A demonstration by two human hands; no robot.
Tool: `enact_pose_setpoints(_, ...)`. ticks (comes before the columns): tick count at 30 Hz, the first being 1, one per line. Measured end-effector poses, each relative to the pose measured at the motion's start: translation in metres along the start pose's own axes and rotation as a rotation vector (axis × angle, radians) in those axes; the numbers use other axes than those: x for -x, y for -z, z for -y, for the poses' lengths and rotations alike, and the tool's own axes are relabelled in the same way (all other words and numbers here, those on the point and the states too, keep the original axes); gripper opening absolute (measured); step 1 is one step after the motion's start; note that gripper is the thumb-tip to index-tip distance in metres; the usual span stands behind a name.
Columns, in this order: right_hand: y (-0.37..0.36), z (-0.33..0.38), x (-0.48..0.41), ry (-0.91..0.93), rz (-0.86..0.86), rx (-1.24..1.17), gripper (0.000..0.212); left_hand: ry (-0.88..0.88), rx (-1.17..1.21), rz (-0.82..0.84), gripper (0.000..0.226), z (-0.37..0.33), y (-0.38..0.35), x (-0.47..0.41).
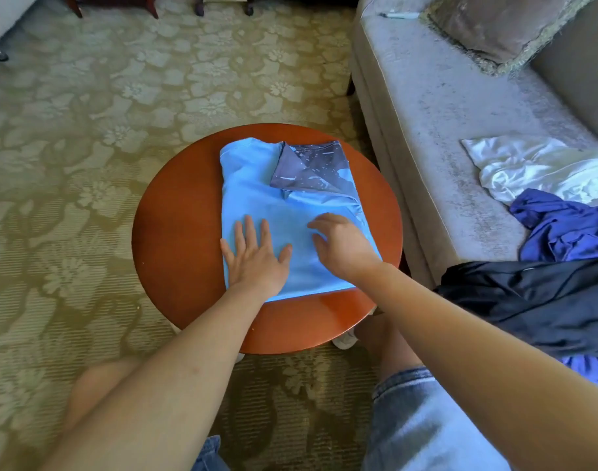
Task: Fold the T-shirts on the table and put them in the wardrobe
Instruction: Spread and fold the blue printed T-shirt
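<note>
A light blue T-shirt (pixel 256 195) lies folded into a rough rectangle on the round reddish wooden table (pixel 175 232). A dark grey-blue printed part (pixel 311 164) shows at its far right corner. My left hand (pixel 255 258) rests flat on the shirt's near left part, fingers spread. My right hand (pixel 341 246) hovers over or touches the shirt's near right part with fingers curled and apart, holding nothing that I can see.
A grey sofa (pixel 426 107) stands close on the right with a cushion (pixel 501 25), a white garment (pixel 535 168), a purple-blue garment (pixel 562 229) and a dark navy garment (pixel 545 300). Patterned carpet (pixel 87 147) surrounds the table. Furniture legs (pixel 202 5) stand at the far edge.
</note>
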State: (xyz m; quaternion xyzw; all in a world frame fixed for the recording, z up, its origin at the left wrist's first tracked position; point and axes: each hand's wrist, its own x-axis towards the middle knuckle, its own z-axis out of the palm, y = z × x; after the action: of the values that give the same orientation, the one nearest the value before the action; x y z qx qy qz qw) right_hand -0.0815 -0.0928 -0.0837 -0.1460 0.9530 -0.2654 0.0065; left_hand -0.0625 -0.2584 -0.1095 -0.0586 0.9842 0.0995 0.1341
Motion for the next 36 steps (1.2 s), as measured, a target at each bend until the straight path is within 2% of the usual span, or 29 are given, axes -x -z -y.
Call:
enact_pose_setpoints(3,-0.025,0.012,-0.029,0.196,0.262,0.134,0.042,-0.046,-0.046,-0.035,0.073,0.01,0.001,-0.007)
enact_pose_setpoints(5,-0.029,0.011,-0.053,0.162,0.358,0.307,0.055,-0.075,-0.065,-0.069,0.073,0.017,0.002,-0.011)
enact_pose_setpoints(7,-0.026,0.0,-0.074,0.035,0.301,0.414,0.061,-0.105,-0.075,-0.09,0.073,0.025,0.003,-0.015)
enact_pose_setpoints(10,-0.002,-0.025,-0.089,-0.376,0.08,0.473,0.068,-0.146,-0.114,-0.085,0.076,0.034,0.005,-0.023)
enact_pose_setpoints(11,0.002,-0.032,-0.089,-0.443,0.036,0.497,0.069,-0.159,-0.124,-0.083,0.078,0.037,0.006,-0.027)
enact_pose_setpoints(13,0.005,-0.037,-0.083,-0.319,0.038,0.53,0.067,-0.191,-0.126,-0.086,0.082,0.04,0.009,-0.033)
enact_pose_setpoints(15,0.001,-0.036,-0.075,-0.114,0.155,0.476,0.061,-0.223,-0.125,-0.081,0.088,0.042,0.012,-0.037)
enact_pose_setpoints(17,-0.004,-0.033,-0.065,-0.108,0.228,0.419,0.058,-0.247,-0.134,-0.05,0.094,0.046,0.016,-0.04)
enact_pose_setpoints(20,-0.007,-0.015,-0.048,-0.244,0.208,0.489,0.058,-0.155,-0.158,-0.019,0.103,0.061,0.029,-0.046)
enact_pose_setpoints(23,-0.001,0.014,-0.027,-0.22,0.212,0.607,0.048,0.05,-0.175,-0.086,0.103,0.084,0.052,-0.051)
enact_pose_setpoints(27,0.013,0.024,-0.007,-0.228,0.161,0.451,0.038,0.269,-0.041,-0.162,0.091,0.1,0.068,-0.041)
enact_pose_setpoints(32,-0.007,0.007,0.023,-0.208,0.295,0.36,0.061,0.29,0.152,-0.074,0.082,0.067,0.047,-0.006)
enact_pose_setpoints(36,-0.02,-0.006,0.043,-0.243,0.243,0.278,0.065,0.285,0.147,-0.012,0.082,0.048,0.019,0.015)
